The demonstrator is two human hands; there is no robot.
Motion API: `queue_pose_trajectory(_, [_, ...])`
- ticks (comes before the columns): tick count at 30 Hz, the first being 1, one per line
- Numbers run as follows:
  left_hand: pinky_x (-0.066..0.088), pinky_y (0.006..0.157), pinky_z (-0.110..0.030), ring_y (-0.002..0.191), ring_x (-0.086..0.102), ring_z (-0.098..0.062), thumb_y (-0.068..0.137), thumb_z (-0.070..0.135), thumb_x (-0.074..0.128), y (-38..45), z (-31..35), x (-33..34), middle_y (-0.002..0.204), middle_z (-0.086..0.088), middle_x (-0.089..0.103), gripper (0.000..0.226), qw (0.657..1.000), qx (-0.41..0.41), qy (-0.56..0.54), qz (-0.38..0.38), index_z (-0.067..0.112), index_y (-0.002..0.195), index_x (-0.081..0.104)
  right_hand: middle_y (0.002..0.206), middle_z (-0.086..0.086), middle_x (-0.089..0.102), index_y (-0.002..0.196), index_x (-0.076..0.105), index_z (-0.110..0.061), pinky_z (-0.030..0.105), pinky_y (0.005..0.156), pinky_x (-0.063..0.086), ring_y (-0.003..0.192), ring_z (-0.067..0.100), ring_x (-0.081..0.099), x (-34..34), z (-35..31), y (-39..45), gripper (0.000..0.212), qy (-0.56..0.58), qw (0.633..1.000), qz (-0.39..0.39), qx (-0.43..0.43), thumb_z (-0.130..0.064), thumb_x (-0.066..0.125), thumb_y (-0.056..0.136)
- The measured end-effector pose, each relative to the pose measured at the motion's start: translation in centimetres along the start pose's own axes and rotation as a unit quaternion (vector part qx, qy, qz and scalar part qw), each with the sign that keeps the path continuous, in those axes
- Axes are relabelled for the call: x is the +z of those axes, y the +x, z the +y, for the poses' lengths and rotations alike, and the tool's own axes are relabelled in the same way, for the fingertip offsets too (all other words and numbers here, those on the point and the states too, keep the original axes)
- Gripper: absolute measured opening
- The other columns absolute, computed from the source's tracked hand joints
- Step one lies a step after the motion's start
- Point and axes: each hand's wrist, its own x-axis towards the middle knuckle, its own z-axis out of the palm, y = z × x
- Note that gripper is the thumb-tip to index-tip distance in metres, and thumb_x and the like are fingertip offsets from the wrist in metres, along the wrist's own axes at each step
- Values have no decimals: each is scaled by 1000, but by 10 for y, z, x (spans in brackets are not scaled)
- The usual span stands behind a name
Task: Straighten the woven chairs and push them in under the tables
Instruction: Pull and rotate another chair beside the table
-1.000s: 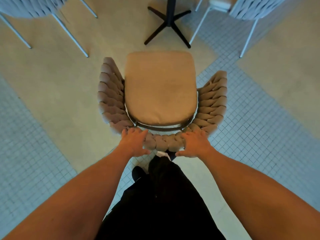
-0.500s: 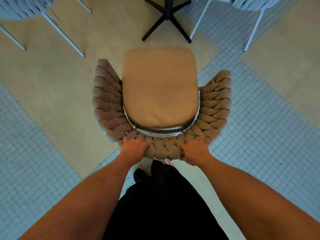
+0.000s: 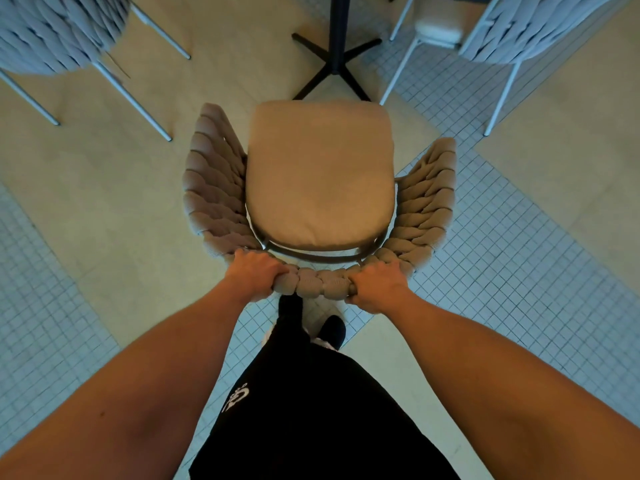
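Observation:
A beige woven chair (image 3: 320, 174) with a tan seat cushion stands directly below me, its seat facing the black table base (image 3: 337, 46) ahead. My left hand (image 3: 256, 275) is curled around the braided top of the backrest on its left part. My right hand (image 3: 377, 285) grips the same backrest rim on its right part. The front edge of the cushion lies close to the feet of the table base. The tabletop is out of view.
A pale grey woven chair (image 3: 59, 32) stands at the far left with thin metal legs. Another pale woven chair (image 3: 519, 26) stands at the far right. My dark trousers and shoes are just behind the beige chair. The floor mixes beige slabs and small white tiles.
Both hands went from resting on the backrest to gripping it. The view has shifted, so the chair now lies a little closer to the table base.

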Motion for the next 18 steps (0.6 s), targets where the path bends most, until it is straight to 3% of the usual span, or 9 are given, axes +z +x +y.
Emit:
queue_pose_trajectory(12, [46, 88, -49, 111, 60, -23, 86, 31, 60, 93, -38, -62, 120, 12, 62, 45, 1000, 9, -3, 19, 50, 126, 53, 130, 3, 61, 130, 56, -29, 53, 109, 31, 124, 31, 53, -59, 55, 76, 42, 3, 1000, 10, 11, -55, 54, 98])
queue_pose_trajectory(18, [45, 87, -48, 109, 61, -23, 86, 30, 58, 143, -61, -90, 118, 12, 62, 44, 999, 8, 2, 39, 49, 125, 52, 125, 2, 64, 129, 57, -30, 51, 105, 33, 119, 30, 56, -94, 79, 113, 45, 1, 1000, 21, 17, -60, 54, 96])
